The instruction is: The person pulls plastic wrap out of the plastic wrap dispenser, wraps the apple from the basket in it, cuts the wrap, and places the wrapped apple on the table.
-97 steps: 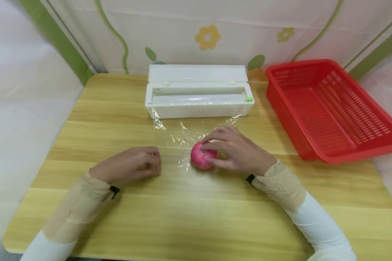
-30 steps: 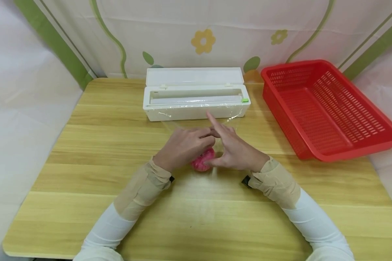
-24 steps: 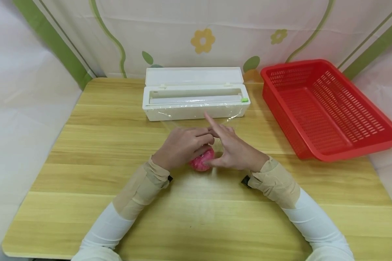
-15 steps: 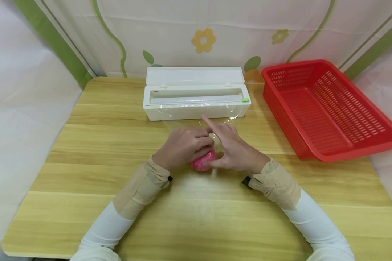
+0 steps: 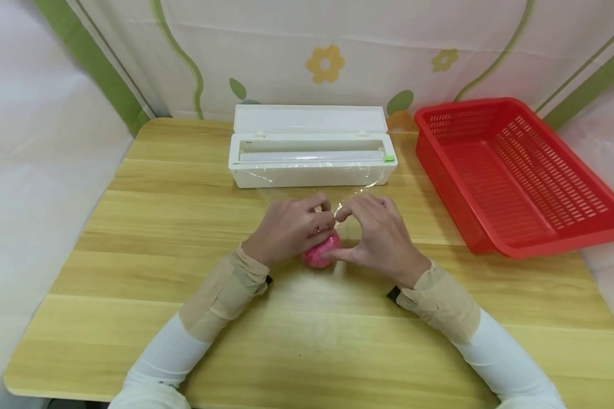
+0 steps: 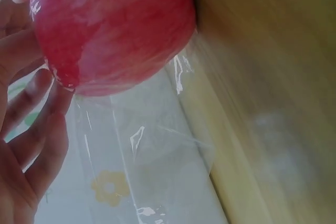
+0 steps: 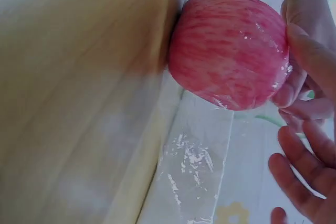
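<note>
A pink-red apple (image 5: 321, 253) sits on the wooden table, with glossy clear plastic wrap (image 7: 191, 161) over its upper part. The wrap stretches back from the apple to the long white dispenser box (image 5: 314, 175). My left hand (image 5: 290, 228) holds the apple from the left and above, its fingers curled at the film-covered top. From the right, my right hand (image 5: 381, 236) touches the apple with its thumb; its other fingers arch loosely behind, near the left fingertips. In the left wrist view, the left fingers (image 6: 50, 145) meet the apple's edge. The hands hide its top in the head view.
The dispenser's lid (image 5: 309, 119) stands raised, and a film roll (image 5: 312, 155) lies inside. A green slider (image 5: 388, 158) sits at its right end. To the right is a red slotted basket (image 5: 455, 184). A flowered curtain (image 5: 271, 57) hangs behind the table.
Three seconds ago my left hand was apart at the left and the right held the apple; the left is now on it. Lately the right index finger has bent down from pointing up.
</note>
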